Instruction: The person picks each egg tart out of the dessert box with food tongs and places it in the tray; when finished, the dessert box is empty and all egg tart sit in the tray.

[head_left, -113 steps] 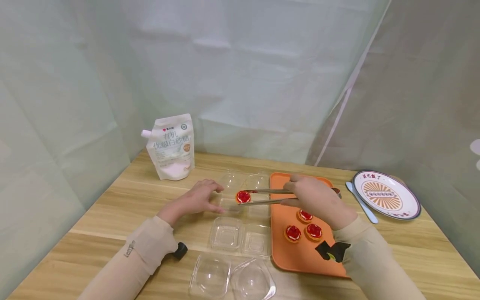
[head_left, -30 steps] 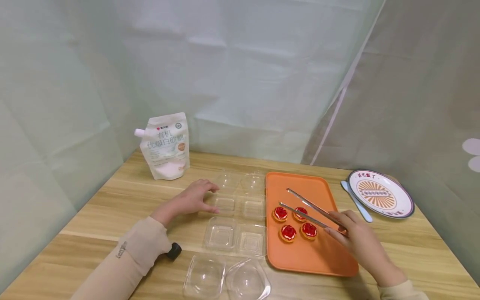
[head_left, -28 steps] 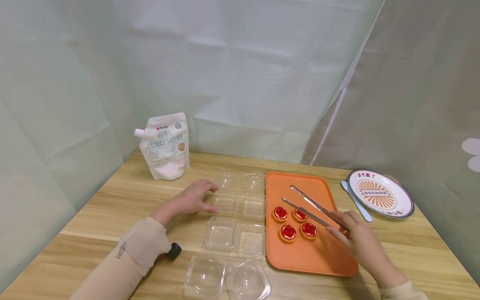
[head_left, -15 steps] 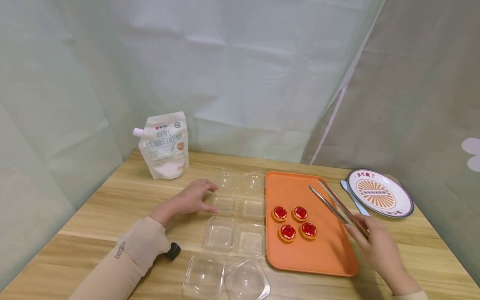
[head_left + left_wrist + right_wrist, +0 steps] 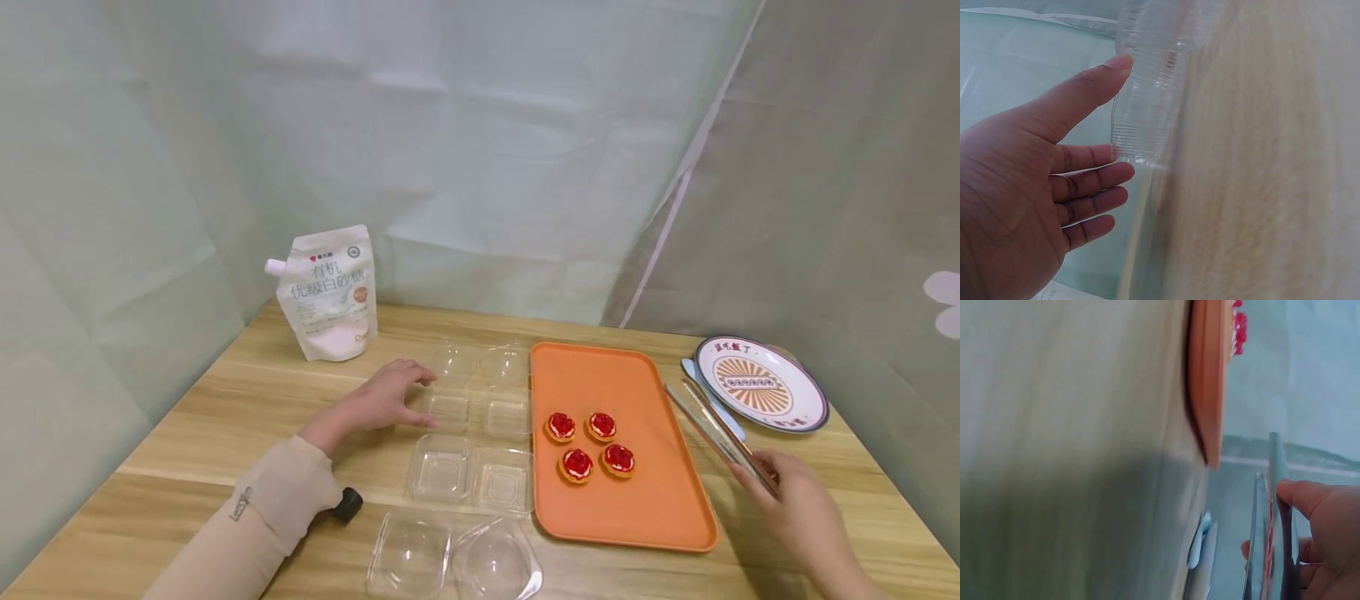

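Note:
My left hand [image 5: 386,396] stands at the left side of the far clear plastic clamshell box [image 5: 448,408], thumb and fingers spread and fairly straight. In the left wrist view, the thumb and index fingertips touch, or nearly touch, the edge of the clear plastic [image 5: 1144,112]. My right hand [image 5: 806,508] grips metal tongs [image 5: 723,429], held off the right edge of the orange tray [image 5: 637,521]. The tong arms lie close together with nothing visible between their tips. Red-topped tarts [image 5: 577,465] sit grouped on the tray's left half.
Nearer clear clamshell compartments [image 5: 442,468] and domed lids [image 5: 408,554] lie open left of the tray. A white spouted pouch [image 5: 330,292] stands at the back left. At the right lie a patterned plate [image 5: 761,383] and a pale blue utensil [image 5: 738,429], partly hidden by the tongs.
The tart gripped in the tongs over the far box is now on the tray with the others. My right hand has since drawn the tongs rightward off the tray. The left hand stays put.

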Demonstrator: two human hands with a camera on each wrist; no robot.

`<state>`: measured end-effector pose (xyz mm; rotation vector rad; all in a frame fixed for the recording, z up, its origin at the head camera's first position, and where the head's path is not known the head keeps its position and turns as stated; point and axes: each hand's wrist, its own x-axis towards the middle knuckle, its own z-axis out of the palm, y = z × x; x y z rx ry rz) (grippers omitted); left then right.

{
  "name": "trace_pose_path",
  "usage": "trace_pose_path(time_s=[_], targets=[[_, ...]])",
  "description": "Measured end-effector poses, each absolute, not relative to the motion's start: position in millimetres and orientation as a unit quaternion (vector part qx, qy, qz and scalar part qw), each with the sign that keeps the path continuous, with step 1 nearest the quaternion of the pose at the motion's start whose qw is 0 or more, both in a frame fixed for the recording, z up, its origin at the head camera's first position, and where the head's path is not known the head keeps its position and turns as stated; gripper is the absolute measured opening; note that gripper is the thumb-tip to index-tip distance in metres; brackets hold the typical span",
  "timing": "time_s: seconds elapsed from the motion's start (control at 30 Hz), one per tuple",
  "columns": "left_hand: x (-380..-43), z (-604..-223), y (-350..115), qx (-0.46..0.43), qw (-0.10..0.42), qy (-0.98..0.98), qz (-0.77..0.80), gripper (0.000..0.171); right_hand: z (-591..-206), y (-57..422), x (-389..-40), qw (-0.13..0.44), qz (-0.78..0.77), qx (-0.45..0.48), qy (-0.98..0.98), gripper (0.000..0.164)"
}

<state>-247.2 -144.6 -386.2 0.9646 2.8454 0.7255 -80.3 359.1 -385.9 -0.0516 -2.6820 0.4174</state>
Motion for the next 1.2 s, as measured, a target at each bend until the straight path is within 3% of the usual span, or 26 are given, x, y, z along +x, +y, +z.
trace_pose_path(time_s=[0.73,0.93,1.2], targets=[[-248,-386,-144,0.315,0.024,0.920,0.231,0.074,-394,395,-72,0.099,0.086,-0.041,-0.990,0.026],[-248,-387,-143,0.315,0.024,0.921,0.227,0.074,-394,398,-71,0.053,0.073,-0.049,-0.995,0.035],[-249,-384,-142,0.322,0.018,0.923,0.211,0.075,-397,401,-70,0.036,0.067,-0.053,-0.996,0.049]])
